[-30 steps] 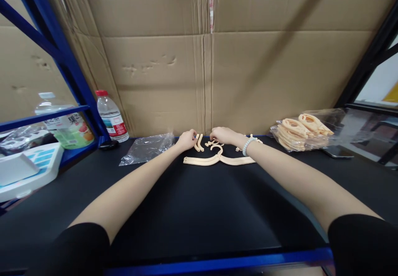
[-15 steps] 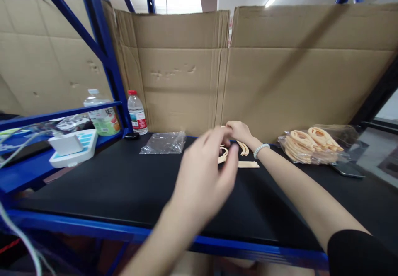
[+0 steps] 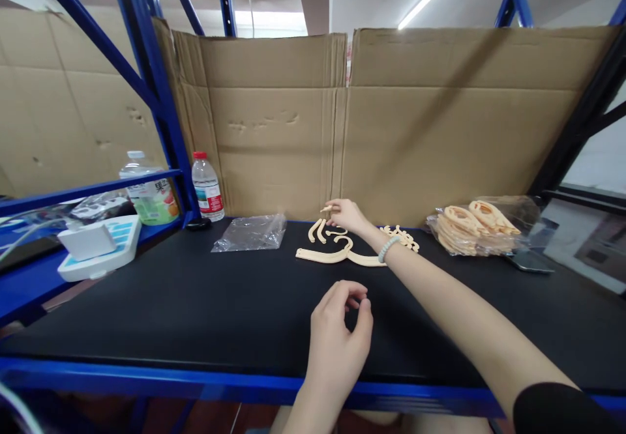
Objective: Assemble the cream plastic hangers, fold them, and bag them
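Observation:
My right hand (image 3: pixel 346 216) is raised over the back of the black mat, pinching a small pale wooden piece (image 3: pixel 326 209) in its fingertips. Below it lie two short curved wooden strips (image 3: pixel 317 231) and a small hooked piece (image 3: pixel 336 231). A long wooden piece shaped like a clothes hanger (image 3: pixel 323 257), with a hook on top, rests just in front of them; my forearm hides part of its right end. Near the front edge, my left hand (image 3: pixel 340 330) hovers with curled fingers, its thumb apart and nothing between them.
Several small wooden pieces (image 3: pixel 405 238) lie beyond my right wrist. A clear bag of wooden parts (image 3: pixel 474 229) sits at the right by a phone (image 3: pixel 531 261). An empty plastic bag (image 3: pixel 252 232), a red-capped bottle (image 3: pixel 207 189) and a power strip (image 3: pixel 130 242) are to the left.
My left hand has drawn back toward the front edge, uncovering the wooden pieces. My right hand has moved a little left, and the small piece in its fingertips now shows.

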A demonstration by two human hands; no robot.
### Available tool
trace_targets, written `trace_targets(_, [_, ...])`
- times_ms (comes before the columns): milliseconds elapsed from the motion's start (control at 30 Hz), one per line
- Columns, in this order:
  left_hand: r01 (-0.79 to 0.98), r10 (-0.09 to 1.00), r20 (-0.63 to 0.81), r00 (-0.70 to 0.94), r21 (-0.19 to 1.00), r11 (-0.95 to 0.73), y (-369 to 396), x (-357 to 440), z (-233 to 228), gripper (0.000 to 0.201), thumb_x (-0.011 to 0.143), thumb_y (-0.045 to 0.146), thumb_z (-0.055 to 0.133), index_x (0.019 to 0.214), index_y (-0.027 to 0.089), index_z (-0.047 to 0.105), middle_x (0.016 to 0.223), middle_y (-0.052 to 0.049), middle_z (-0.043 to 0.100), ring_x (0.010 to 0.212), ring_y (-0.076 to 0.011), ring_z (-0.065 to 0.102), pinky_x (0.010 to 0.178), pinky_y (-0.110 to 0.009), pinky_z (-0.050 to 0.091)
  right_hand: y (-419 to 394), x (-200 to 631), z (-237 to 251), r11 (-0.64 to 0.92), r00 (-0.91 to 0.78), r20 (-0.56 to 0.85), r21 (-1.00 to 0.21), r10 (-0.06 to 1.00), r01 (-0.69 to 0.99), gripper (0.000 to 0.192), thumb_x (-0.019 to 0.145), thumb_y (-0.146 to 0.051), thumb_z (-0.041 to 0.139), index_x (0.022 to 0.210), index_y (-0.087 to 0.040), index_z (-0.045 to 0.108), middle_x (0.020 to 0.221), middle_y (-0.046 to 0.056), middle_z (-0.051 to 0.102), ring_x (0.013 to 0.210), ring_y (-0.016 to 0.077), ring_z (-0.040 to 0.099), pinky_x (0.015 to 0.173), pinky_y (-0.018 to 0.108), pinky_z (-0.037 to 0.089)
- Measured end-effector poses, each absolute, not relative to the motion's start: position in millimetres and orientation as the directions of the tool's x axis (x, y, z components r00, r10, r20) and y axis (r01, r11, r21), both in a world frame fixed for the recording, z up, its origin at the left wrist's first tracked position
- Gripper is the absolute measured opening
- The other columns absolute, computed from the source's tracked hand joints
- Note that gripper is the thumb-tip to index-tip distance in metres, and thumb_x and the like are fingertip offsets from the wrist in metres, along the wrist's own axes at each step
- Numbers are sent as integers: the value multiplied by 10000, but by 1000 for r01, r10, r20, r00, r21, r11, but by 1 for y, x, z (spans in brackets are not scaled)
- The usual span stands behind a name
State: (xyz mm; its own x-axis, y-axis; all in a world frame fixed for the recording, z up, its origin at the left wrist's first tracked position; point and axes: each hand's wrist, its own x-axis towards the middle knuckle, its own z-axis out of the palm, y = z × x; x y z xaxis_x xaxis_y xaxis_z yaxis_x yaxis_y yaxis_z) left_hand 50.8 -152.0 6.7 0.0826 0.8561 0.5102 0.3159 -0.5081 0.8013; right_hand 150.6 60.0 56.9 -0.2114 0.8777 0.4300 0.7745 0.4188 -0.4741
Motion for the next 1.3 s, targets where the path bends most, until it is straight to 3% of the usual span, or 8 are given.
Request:
trace_targets(233, [151, 897, 441, -27, 889, -432, -157, 45, 6, 100, 823, 256, 544, 800, 212, 630, 785, -31, 667, 753, -198, 633, 707, -296, 474, 43, 112, 29, 366, -245, 359, -323, 901, 873, 326, 746, -8, 573, 1065, -79, 558, 1008, 196, 682, 965, 289, 654, 787, 340, 502])
trace_targets(433, [-57, 945, 325, -43, 943, -327, -155, 37, 4, 121, 786, 304, 602, 777, 192, 648, 761, -41, 658, 776, -202, 632, 724, -277, 485, 33, 101, 27, 331, -194, 386, -328, 902, 885, 349, 765, 71, 434, 1059, -90, 532, 1010, 184, 672, 960, 264, 650, 771, 323, 486])
trace_targets(600, [-318, 963, 203, -176, 914, -251, -151, 24, 4, 160, 735, 340, 669, 782, 189, 645, 742, -21, 636, 703, -154, 583, 678, -241, 480, 17, 128, 50, 364, -155, 472, -390, 868, 846, 483, 782, 27, 445, 1239, -129, 456, 999, 119, 684, 928, 212, 651, 812, 302, 494])
trace_targets(667, [-420, 981, 128, -142, 890, -177, -148, 23, 5, 198, 707, 331, 693, 832, 185, 644, 772, -26, 648, 673, -140, 581, 649, -236, 481, -7, 141, 55, 402, -167, 492, -422, 855, 813, 519, 780, -13, 496, 1279, -132, 425, 918, 72, 697, 812, 171, 666, 769, 260, 518])
trace_targets(800, [-542, 998, 22, -52, 839, -47, -145, 21, 7, 367, 701, 346, 721, 1024, 200, 628, 1035, -69, 658, 739, -144, 627, 663, -249, 515, -83, 158, 50, 684, -267, 673, -484, 689, 546, 520, 803, -51, 519, 1283, -236, 448, 1148, 42, 634, 819, 134, 651, 788, 278, 549])
trace_targets(1033, [-381, 988, 154, -10, 913, -146, -154, 13, -3, 301, 756, 371, 715, 970, 164, 673, 951, -60, 688, 811, -169, 641, 689, -218, 523, -176, 149, 27, 774, -378, 725, -333, 576, 539, 607, 900, -51, 408, 1450, -267, 269, 1195, 82, 603, 981, 201, 600, 868, 369, 537])
trace_targets(1167, [-318, 985, 157, -74, 932, -172, -159, 1, -7, 314, 740, 388, 729, 938, 150, 676, 890, -51, 699, 827, -181, 657, 702, -219, 544, -183, 144, 32, 757, -344, 694, -456, 632, 468, 645, 839, -40, 460, 1433, -248, 318, 1221, 81, 588, 1023, 208, 574, 913, 382, 513])
trace_targets(1300, [-354, 987, 136, -82, 922, -156, -156, -8, -4, 350, 738, 410, 726, 935, 132, 645, 869, -71, 709, 824, -192, 675, 707, -255, 570, -176, 151, 42, 671, -118, 664, -705, 738, 229, 513, 822, -163, 533, 1327, -235, 474, 1291, 96, 555, 1022, 225, 584, 834, 381, 537])
